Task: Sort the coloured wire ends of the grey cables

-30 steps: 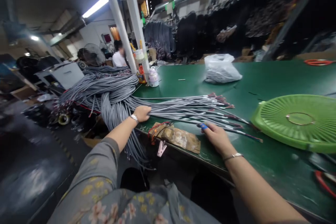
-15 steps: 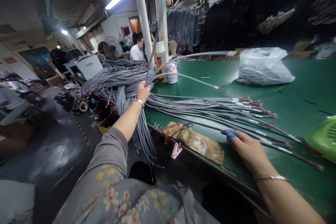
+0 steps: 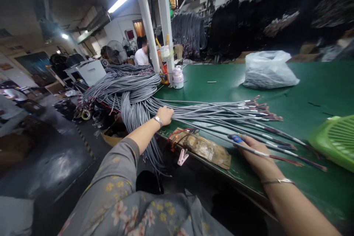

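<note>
The green surface (image 3: 193,91) ran from my near edge toward the far right. At its left end the great heap of grey cable (image 3: 129,86) lay piled and draped, one hank hanging over the near edge. I judged it heavy as a mass and awkward to lift whole, its strands apt to slide over one another. From it a looser bundle of cables (image 3: 204,110) fanned rightward across the surface, ending short of the green slatted plastic piece (image 3: 336,136) at the right. A few at a time, they would likely feel light and springy, stiff enough to run fairly straight but ready to spring back into a curve.

Beyond them, toward the far right, sat a plastic bag (image 3: 267,73); on the near side lay a taped piece of cardboard (image 3: 206,149).

My left hand (image 3: 165,115) was closed over the bundle close to the heap, on how many strands I couldn't tell. My right hand (image 3: 257,163) was near the free ends, its fingers partly bent, with a single cable (image 3: 247,148) lying across it; whether I was gripping it, I couldn't tell.

The smooth grey jacket just left of the white sleeve (image 3: 261,153) seemed the best hold. The thin reddish wires (image 3: 286,160) at the tip looked fragile, poor things to pull on.
</note>
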Tool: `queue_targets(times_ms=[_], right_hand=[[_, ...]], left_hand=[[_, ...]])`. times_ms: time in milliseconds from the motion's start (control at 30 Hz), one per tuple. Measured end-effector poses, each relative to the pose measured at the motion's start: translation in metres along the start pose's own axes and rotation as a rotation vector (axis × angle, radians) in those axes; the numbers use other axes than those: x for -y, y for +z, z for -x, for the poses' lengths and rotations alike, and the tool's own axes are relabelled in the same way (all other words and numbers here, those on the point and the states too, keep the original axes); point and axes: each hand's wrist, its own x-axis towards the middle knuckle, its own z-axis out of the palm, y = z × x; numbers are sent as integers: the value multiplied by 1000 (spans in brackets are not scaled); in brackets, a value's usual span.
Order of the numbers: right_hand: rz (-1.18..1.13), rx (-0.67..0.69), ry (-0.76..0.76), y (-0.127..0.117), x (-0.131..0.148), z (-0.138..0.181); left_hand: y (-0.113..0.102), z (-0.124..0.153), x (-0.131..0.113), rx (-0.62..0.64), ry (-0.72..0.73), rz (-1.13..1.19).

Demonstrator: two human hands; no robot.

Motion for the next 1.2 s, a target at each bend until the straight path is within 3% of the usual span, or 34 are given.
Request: queue_targets(times_ms=[167, 500, 833, 933, 1100, 1200], right_hand=[[-41, 41, 4, 2, 0, 0], [-85, 29, 3, 3, 3, -1], [-143, 54, 42, 3, 0, -1], [-140, 56, 55, 2, 5, 1], [-150, 67, 62, 4, 5, 1], [-161, 25, 92, 6, 2, -1]], left_hand=[[0, -6, 3, 17, 9, -63], [-19, -3, 31, 200, 117, -90], [-12, 3, 10, 146, 102, -40], [-21, 4, 10, 74, 46, -22], [-55, 7, 20, -173, -144, 15], [-82, 7, 18, -451, -231, 166]])
